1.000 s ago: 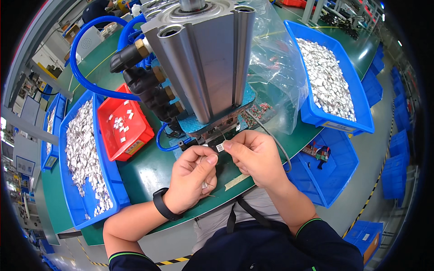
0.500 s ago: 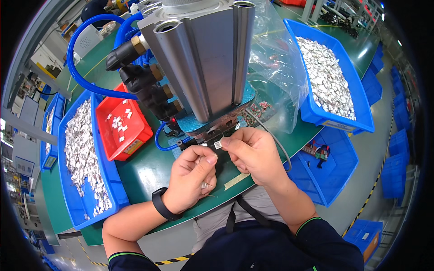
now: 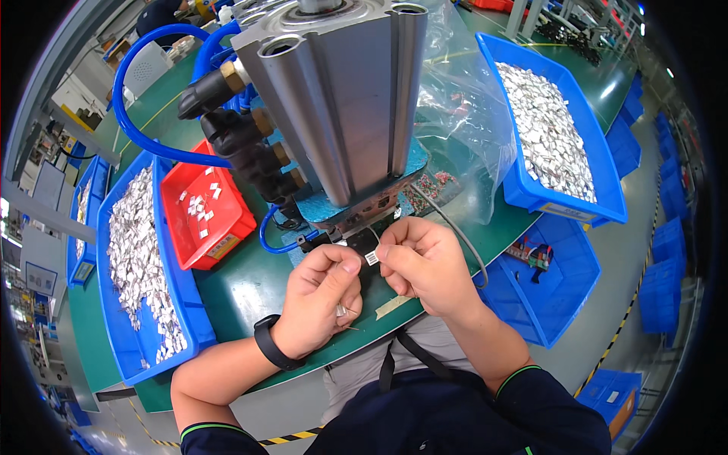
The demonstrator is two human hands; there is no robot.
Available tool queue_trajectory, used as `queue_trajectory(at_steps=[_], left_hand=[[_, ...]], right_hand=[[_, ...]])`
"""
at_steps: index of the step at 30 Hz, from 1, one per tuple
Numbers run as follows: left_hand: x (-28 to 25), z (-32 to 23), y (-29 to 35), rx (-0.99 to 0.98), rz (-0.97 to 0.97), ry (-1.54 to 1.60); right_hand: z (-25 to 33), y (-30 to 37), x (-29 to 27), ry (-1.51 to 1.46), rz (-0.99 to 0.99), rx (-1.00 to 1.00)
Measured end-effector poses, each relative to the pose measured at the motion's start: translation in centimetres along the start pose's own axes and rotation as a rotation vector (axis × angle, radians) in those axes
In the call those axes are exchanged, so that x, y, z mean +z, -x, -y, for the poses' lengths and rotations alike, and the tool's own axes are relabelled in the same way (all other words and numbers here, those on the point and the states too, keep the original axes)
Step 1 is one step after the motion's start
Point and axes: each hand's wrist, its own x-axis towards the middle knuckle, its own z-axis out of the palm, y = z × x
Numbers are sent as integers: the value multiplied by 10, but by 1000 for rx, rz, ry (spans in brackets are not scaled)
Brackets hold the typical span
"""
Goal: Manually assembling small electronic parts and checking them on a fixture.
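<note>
My right hand [image 3: 425,262] pinches a small white rectangular component [image 3: 371,258] between thumb and index finger, just in front of the base of a pneumatic press [image 3: 341,114]. Close beside it, my left hand [image 3: 322,292] is closed. Small white pieces with thin wire leads [image 3: 341,311] show under its curled fingers; how many is hidden. Thumb and index finger of the left hand meet near the press, and whether anything lies between their tips cannot be made out. The press's lower tooling [image 3: 360,227] is partly covered by my fingers.
Blue bins of white components stand left [image 3: 140,258] and right [image 3: 550,129]. A red tray [image 3: 205,208] holds several more. Blue air hoses [image 3: 125,98] loop left of the press. A clear plastic bag [image 3: 466,114] lies behind it. A lower blue bin [image 3: 557,292] sits at right.
My right hand has shifted slightly right and nearer me with the white component. A rod now shows atop the press where a wide disc was. A small red light on its left has gone out.
</note>
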Motion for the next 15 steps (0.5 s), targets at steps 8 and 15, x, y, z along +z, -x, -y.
queue_trajectory(at_steps=[8,15], left_hand=[[0,-3,1,-26,-14,-57],[-1,-5,2,-20,32,-35]], right_hand=[[1,3,-5,-106,45,86],[-3,3,-3,-203,179,312]])
